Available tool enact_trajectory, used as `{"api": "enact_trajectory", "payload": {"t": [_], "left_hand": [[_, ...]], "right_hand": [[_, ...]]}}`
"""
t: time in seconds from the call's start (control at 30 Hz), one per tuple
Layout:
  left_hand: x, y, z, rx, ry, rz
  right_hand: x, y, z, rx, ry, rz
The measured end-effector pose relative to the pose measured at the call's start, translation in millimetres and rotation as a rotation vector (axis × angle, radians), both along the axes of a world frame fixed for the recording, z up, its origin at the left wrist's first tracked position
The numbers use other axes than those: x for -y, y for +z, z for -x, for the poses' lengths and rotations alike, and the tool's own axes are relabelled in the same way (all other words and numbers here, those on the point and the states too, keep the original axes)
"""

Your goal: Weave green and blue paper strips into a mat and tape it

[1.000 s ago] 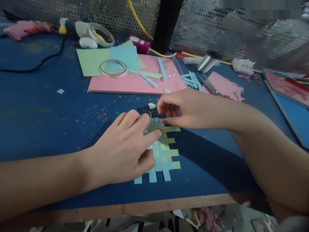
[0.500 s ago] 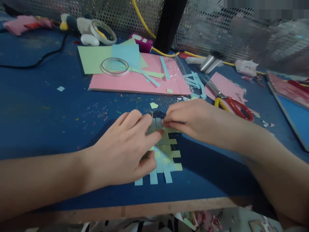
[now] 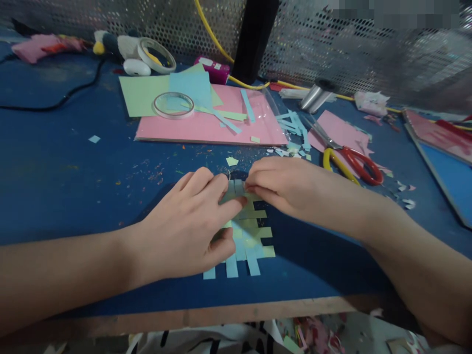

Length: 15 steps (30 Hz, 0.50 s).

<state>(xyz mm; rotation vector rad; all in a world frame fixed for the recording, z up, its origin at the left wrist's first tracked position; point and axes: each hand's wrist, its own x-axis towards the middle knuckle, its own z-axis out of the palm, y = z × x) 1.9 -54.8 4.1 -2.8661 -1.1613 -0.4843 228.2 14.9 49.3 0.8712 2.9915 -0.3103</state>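
A woven paper mat [image 3: 241, 231] of pale blue and light green strips lies on the blue tabletop, its loose strip ends sticking out at the right and near sides. My left hand [image 3: 191, 223] rests over its left part, fingers bent, holding it down near the far end. That hand hides much of the weave. At the mat's far right corner, my right hand [image 3: 283, 184] has its fingertips pinched together on the strip ends. What exactly lies between those fingertips is partly hidden.
Pink paper [image 3: 177, 130] lies behind my hands, bearing a tape roll [image 3: 174, 115] and cut strips. Red-and-yellow scissors [image 3: 363, 164] rest beyond my right forearm. A silver spool [image 3: 315, 96], a purple cylinder [image 3: 214, 71] and a dark post [image 3: 254, 44] stand farther back.
The whole view has shifted slightly. Both hands keep nearly the same place and pose on the mat; my right fingertips stay at its far corner.
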Motion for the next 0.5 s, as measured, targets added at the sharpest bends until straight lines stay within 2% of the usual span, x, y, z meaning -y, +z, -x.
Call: {"api": "enact_trajectory", "payload": {"t": [0.37,0.5], "left_hand": [[0.3,0.6,0.1,-0.002,-0.011,0.004],[-0.7,1.3,-0.2,-0.005,-0.010,0.011]], "right_hand": [[-6.9,-3.2,-7.8,-0.069,0.056,0.069],[-8.3,-1.2,-10.5,-0.022,0.130,0.006]]}}
